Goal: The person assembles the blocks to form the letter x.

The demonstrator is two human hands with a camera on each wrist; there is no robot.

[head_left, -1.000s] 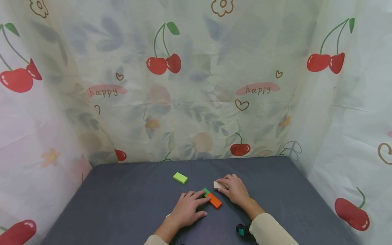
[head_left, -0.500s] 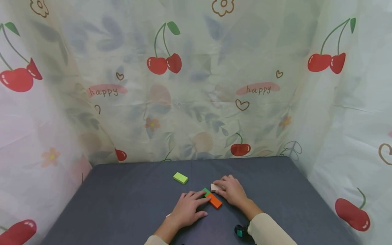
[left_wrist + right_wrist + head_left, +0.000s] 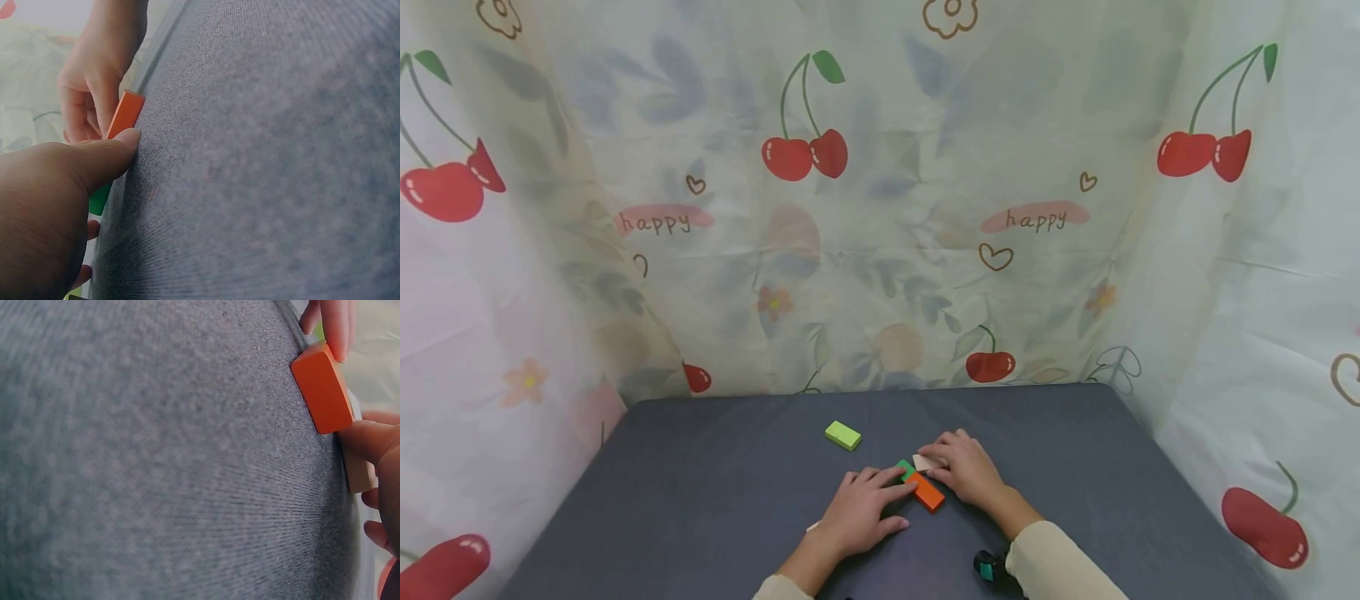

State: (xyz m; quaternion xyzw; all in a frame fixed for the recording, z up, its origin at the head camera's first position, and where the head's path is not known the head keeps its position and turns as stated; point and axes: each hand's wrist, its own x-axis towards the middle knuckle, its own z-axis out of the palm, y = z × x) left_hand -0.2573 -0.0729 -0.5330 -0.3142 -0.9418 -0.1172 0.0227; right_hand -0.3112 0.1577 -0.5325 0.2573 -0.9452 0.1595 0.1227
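Head view: left fingers (image 3: 895, 492) outstretched against orange block (image 3: 929, 495), right fingers (image 3: 942, 451) curled round pale block (image 3: 923, 463)

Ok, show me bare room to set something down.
Left of the lime block and the left hand, the table is bare to its left edge. Another patch lies between the right hand and the right edge. Crowded: the middle, with both hands at the orange block, green block and pale block.

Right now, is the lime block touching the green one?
Apart. The head view shows it: a bare strip of dark tabletop separates the lime block from the green block.
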